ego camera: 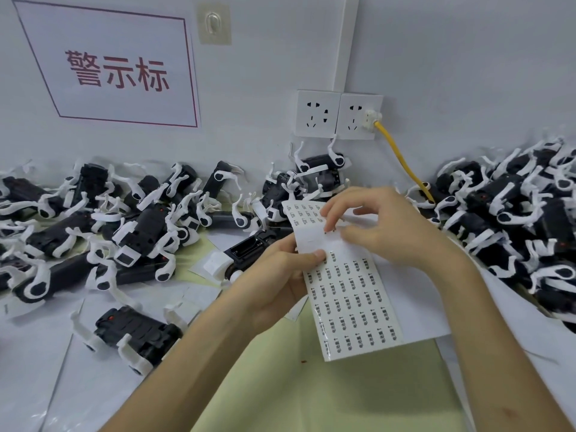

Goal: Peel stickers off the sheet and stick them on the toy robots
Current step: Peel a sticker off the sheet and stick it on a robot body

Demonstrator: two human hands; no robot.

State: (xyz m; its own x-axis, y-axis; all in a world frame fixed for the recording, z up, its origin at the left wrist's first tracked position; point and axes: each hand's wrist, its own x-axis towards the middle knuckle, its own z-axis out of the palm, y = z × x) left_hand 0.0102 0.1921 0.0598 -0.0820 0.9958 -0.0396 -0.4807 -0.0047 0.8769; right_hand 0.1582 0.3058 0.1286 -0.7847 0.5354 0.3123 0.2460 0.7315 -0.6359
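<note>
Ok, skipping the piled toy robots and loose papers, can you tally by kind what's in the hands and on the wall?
Hands: 2 (left hand, right hand)
Sticker sheet: 1
Wall sockets: 2
Yellow cable: 1
Wall sign: 1
Adhesive hook: 1
Cable trunking: 1
Total: 9

Half-peeled sticker sheet (349, 288), heaped robots (131, 226)

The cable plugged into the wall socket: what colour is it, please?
The cable is yellow, seen best in the head view.
</note>
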